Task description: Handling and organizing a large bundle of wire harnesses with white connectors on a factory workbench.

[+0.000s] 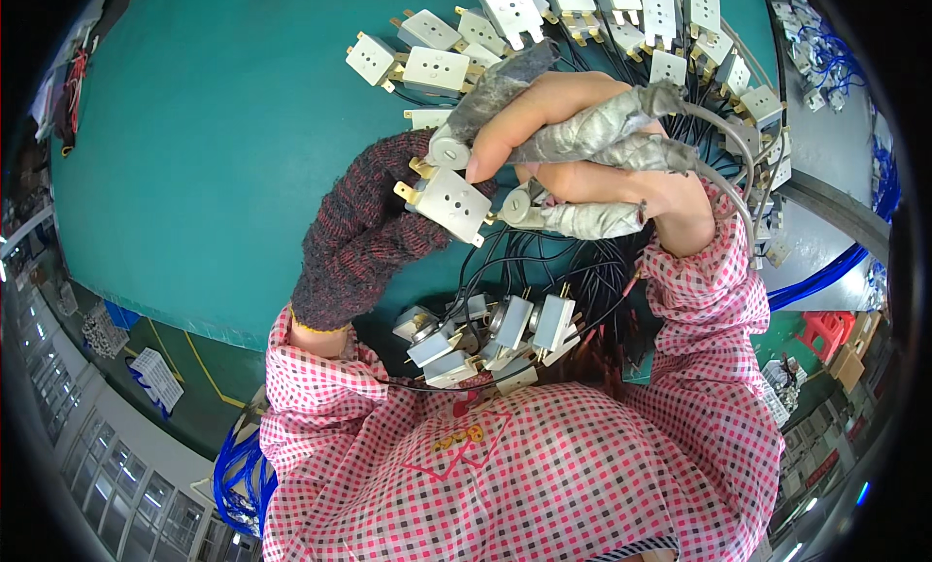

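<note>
My left hand (364, 227) wears a dark knit glove flecked with red. It grips a pale connector block (452, 205) with three holes in its face and brass tabs at its ends. My bare right hand (631, 185) is closed around a tong-like tool (587, 138) whose arms are wrapped in worn grey tape. Thick grey cables run from the tool's arms past my right wrist. Two round metal ends of the tool sit at opposite ends of the block, close to its tabs; whether they touch cannot be told. The fingertips of my left hand are partly hidden.
Many similar blocks (434, 70) with black leads cover the far and right part of the green work surface (194, 154). Several more blocks (515, 321) lie near my body beside bundled black wires (519, 261). Blue cables (238, 479) hang at left. A red stool (827, 337) stands at right.
</note>
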Demonstrator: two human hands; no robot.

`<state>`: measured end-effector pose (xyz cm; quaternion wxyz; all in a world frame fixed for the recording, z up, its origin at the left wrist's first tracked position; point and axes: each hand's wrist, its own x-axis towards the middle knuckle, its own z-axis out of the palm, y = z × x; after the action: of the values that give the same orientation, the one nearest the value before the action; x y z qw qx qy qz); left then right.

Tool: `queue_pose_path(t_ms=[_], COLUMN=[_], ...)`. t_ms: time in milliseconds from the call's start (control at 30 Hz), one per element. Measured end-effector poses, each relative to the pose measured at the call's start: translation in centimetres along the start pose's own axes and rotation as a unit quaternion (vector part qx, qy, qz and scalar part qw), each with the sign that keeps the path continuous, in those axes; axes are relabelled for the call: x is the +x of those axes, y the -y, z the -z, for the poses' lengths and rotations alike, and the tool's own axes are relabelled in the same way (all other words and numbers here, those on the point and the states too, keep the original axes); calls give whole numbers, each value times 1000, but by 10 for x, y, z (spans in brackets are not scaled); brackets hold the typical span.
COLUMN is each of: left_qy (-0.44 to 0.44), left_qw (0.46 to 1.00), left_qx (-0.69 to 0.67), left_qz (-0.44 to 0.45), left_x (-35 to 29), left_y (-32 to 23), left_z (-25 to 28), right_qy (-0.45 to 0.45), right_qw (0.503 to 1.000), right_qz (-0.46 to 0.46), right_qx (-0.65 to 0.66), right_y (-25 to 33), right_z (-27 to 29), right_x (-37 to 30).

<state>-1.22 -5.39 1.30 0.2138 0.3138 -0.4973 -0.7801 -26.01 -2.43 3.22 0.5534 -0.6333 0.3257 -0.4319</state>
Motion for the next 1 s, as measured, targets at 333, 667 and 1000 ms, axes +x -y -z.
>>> queue_pose_path(t_ms=[333, 667, 1000], left_qy=[-27, -20, -35], left_qw=[996, 999, 998], left_qx=[89, 31, 56], left_qz=[2, -5, 11], left_x=[-2, -1, -4], left_y=[-1, 2, 0], left_z=[1, 1, 0], right_qy=[2, -13, 25], right_qw=[999, 1000, 999], right_qz=[6, -15, 8], right_qx=[51, 10, -35], right_y=[-7, 2, 6], right_z=[1, -1, 3], right_x=[1, 1, 1])
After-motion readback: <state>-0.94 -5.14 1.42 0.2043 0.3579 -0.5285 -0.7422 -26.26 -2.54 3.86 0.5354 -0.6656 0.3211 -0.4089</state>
